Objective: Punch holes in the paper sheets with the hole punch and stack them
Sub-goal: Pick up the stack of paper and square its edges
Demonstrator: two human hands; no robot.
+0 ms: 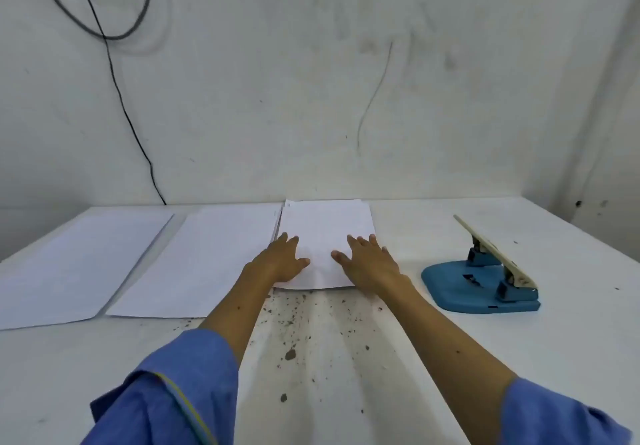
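Observation:
A stack of white paper sheets [325,226] lies at the middle of the white table, its far edge near the wall. My left hand [282,259] rests flat on the stack's near left part, fingers straight. My right hand [367,259] lies flat on its near right part, fingers spread. To the left lie two single white sheets, one [204,261] beside the stack and one [76,264] further left. A blue hole punch [481,282] with a cream lever raised stands to the right of the stack, apart from both hands.
The table [346,358] carries dark specks and crumbs in front of the stack. A stained white wall rises right behind the table. A black cable [117,91] hangs down the wall at the left.

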